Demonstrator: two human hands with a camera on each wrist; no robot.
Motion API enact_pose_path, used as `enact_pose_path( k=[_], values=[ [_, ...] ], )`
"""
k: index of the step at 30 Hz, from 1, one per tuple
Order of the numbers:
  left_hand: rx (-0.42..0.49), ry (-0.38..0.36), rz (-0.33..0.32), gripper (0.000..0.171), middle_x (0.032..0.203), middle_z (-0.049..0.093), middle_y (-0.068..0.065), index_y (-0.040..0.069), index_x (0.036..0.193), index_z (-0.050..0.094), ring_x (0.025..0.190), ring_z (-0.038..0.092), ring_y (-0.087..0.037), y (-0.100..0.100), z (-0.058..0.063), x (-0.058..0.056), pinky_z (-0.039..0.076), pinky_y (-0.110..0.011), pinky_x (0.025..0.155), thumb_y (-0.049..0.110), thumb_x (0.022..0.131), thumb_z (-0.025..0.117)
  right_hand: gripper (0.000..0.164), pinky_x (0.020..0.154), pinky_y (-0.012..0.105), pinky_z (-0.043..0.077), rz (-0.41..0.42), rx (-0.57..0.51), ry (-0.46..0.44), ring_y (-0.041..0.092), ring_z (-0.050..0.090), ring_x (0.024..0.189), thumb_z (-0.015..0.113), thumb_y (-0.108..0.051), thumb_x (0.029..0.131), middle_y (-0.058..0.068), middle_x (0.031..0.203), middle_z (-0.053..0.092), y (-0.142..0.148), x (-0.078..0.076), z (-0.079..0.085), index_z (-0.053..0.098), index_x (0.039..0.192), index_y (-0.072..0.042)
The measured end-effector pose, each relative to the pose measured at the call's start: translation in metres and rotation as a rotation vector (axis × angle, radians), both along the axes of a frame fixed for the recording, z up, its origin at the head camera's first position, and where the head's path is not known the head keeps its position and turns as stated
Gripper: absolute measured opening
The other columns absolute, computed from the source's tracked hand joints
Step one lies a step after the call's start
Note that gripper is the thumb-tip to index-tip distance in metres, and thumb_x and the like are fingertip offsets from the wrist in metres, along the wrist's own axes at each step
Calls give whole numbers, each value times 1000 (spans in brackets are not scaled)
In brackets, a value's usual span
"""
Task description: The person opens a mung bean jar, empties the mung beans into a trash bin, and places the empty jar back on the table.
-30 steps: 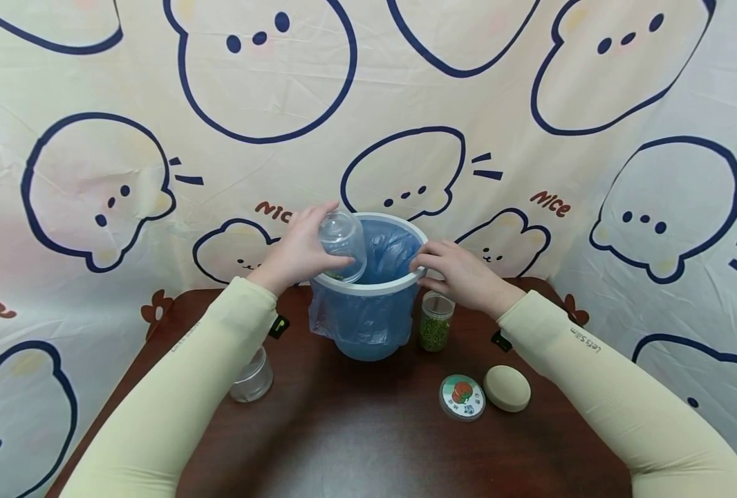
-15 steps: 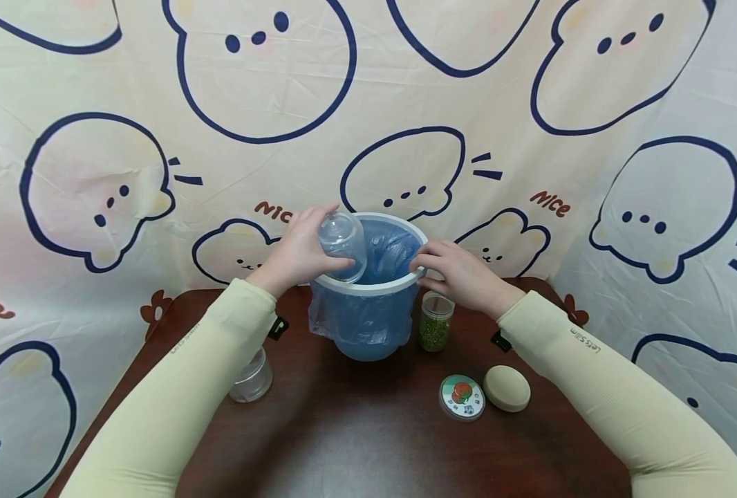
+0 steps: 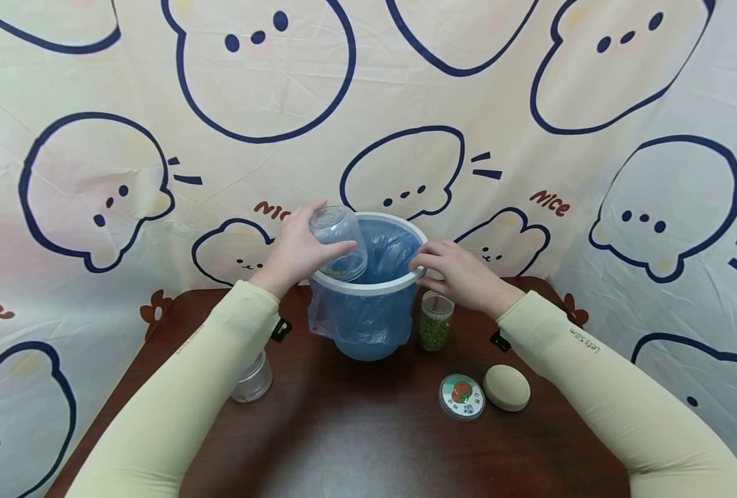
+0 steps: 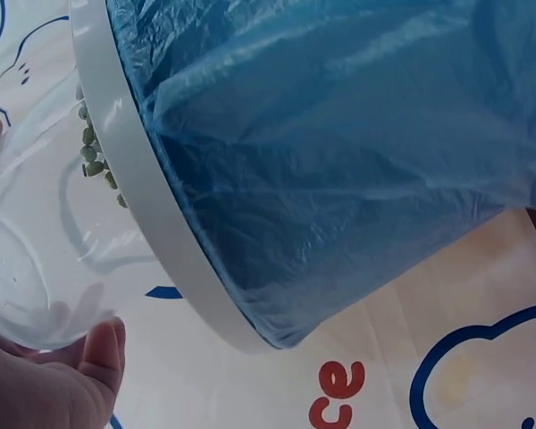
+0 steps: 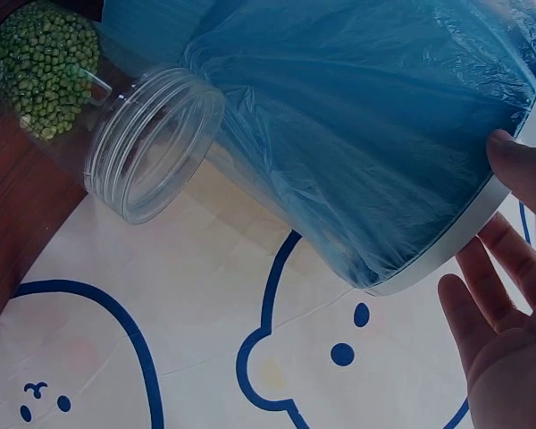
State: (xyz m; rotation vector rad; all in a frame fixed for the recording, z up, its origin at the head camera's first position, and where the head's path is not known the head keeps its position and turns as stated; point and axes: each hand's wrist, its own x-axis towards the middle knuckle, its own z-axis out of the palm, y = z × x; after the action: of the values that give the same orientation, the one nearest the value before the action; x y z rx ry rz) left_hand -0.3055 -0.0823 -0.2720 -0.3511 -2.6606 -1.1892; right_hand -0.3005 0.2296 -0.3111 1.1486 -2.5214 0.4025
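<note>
My left hand grips a clear plastic cup, tilted with its mouth low over the left rim of a blue trash can. Several green beans lie inside the cup near its mouth in the left wrist view. A blue plastic bag lines the can and folds over its outside beneath the white rim. At the can's right side my right hand holds the rim, thumb on the outer side in the right wrist view. Close below that hand stands an uncapped clear jar, partly filled with green beans.
A round lid with a tomato picture and a beige round lid lie at right on the dark wooden table. Another clear jar stands at left, partly hidden by my left sleeve. A patterned cloth hangs behind.
My left hand has shifted slightly left with the cup, whose base now sits a little higher and farther left. The right hand and the trash can have stayed in place.
</note>
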Motion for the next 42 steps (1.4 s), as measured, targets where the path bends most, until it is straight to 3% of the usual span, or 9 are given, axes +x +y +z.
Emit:
enact_pose_path(
  k=[20,35,42],
  values=[
    [30,-118,32,94,157,44,-14,11,157,39,139,46,-34,9,-2,-8,47,-58,108,53,84,80,24,94,43,54,0,2,2,23,58,107,81,-13,89,3,114,66,0,-1,-1,72,111,-18],
    [0,-101,61,97,159,41,-15,14,158,36,140,45,-37,1,-4,-5,47,-61,107,58,83,79,25,95,43,54,-4,-6,-4,23,57,109,82,-13,89,3,114,67,1,-2,-2,72,111,-18],
    [-3,-48,24,101,162,34,-13,18,161,30,145,39,-37,-6,-8,-3,39,-65,113,48,81,85,25,95,43,55,-5,-10,-4,24,57,109,82,-12,89,4,115,67,1,-2,-2,72,111,-18]
  ],
)
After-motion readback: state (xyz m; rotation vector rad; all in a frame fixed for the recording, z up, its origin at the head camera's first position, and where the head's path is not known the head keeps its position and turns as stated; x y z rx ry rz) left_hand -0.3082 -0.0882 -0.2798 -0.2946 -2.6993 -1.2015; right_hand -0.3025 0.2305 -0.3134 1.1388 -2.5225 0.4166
